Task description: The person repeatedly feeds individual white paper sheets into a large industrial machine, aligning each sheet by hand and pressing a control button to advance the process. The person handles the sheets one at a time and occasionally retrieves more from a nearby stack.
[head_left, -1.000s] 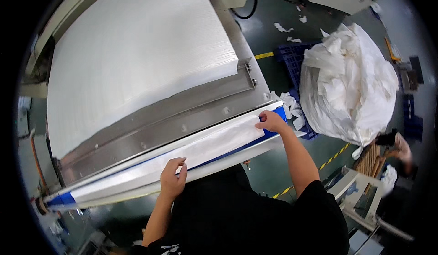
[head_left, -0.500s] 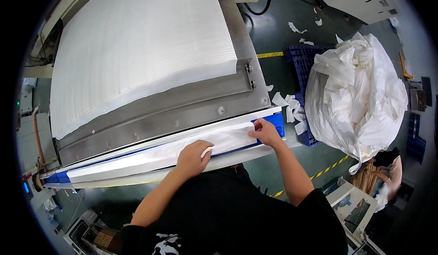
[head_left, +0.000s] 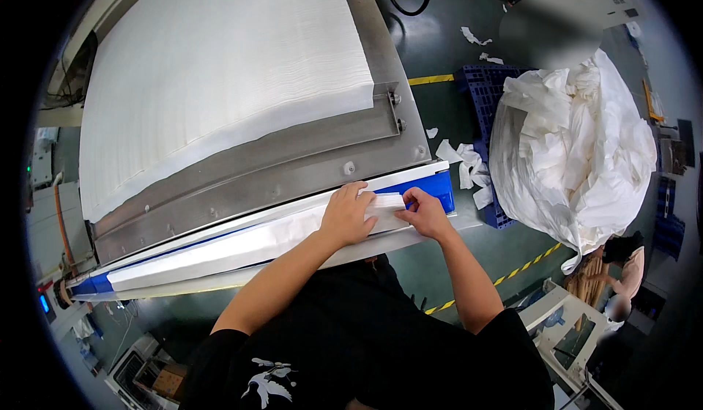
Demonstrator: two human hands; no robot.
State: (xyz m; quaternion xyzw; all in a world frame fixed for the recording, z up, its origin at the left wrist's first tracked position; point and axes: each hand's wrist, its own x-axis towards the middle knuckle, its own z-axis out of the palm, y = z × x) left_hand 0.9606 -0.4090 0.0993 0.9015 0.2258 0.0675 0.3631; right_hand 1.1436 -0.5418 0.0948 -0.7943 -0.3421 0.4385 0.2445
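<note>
A long white strip of soft folded sheet (head_left: 220,252), tissue-like, lies along a blue conveyor belt (head_left: 436,189) in front of me. Near its right end my left hand (head_left: 347,216) spans the strip, fingers over the far side and thumb on the near side, gripping it. My right hand (head_left: 426,213) pinches the strip's right end between thumb and fingers. Layered edges show between the two hands. Behind the belt, a wide ridged stack of white sheets (head_left: 227,58) rests on a grey metal table (head_left: 293,157).
At right, a big clear bag of crumpled white sheet (head_left: 571,153) stands on a blue plastic pallet (head_left: 480,109). White scraps (head_left: 469,164) litter the green floor. Another person (head_left: 630,274) is at the lower right, beside a pale metal frame (head_left: 560,322).
My left hand has slid right along the strip, toward my right hand, and now reaches over it. My right hand stays at the end, slightly lower.
</note>
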